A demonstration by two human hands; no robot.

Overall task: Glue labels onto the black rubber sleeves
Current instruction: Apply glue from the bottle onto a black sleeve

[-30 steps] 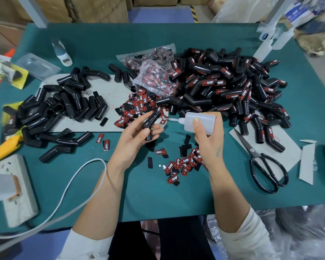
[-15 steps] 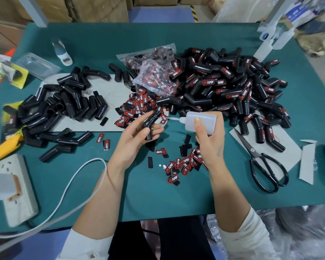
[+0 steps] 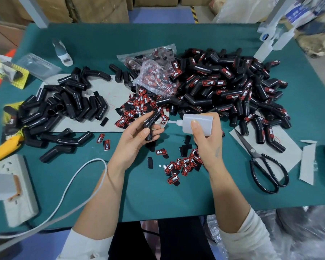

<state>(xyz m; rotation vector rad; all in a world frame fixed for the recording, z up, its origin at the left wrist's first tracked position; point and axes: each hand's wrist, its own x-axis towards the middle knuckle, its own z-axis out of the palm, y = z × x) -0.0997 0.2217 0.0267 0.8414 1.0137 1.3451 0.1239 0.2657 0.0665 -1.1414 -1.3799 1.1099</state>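
My left hand [image 3: 137, 139] holds one bent black rubber sleeve [image 3: 152, 122] over the green table [image 3: 176, 194]. My right hand [image 3: 206, 139] grips a white glue bottle [image 3: 197, 123] lying sideways, its nozzle pointing left at the sleeve, a short gap from it. Loose red-and-black labels [image 3: 184, 164] lie below my hands and more labels [image 3: 137, 107] lie above them. A pile of unlabelled sleeves [image 3: 68, 107] lies at the left. A larger heap of labelled sleeves [image 3: 233, 91] fills the right.
Black scissors [image 3: 261, 166] lie on grey card at the right. A clear bag of labels [image 3: 154, 76] sits at centre back. A yellow utility knife [image 3: 2, 149], a power strip [image 3: 17, 188] and a white cable [image 3: 79, 186] occupy the left front.
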